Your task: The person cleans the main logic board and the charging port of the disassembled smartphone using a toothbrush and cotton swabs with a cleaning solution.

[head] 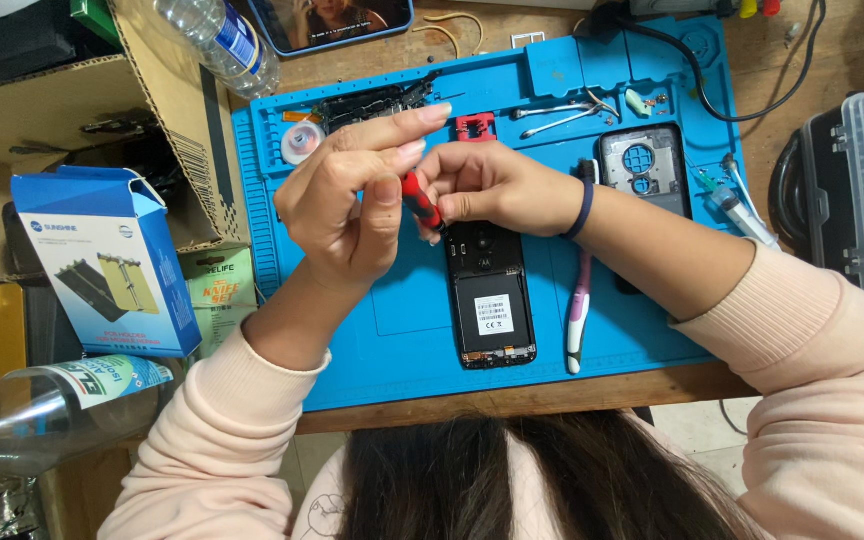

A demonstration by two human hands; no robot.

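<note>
Over the blue mat (392, 340), both hands meet just above the top end of an opened phone (490, 300) that lies face down with its back cover off. Left hand (352, 205) has thumb and forefinger pinched around the red-and-black screwdriver (420, 200); the other fingers are loosely curled. Right hand (497, 185) is closed around the lower part of the same tool, fingertips steadying it near the tip, which is hidden behind the fingers.

To my eye the screwdriver is light, stiff and thin, with a smooth handle that could roll or slip between the fingers, so a pinch on the red grip near the middle suits it best. With its insides bare, the phone looks fragile; its edges seem the safest place to hold it, away from the exposed parts.

Beside the phone lies a toothbrush (579, 310), and beyond it the removed back cover (642, 165). Tweezers (552, 118) rest near the mat's top edge. A blue box (112, 260) stands left of the mat, with a clear bottle (52, 405) below it
</note>
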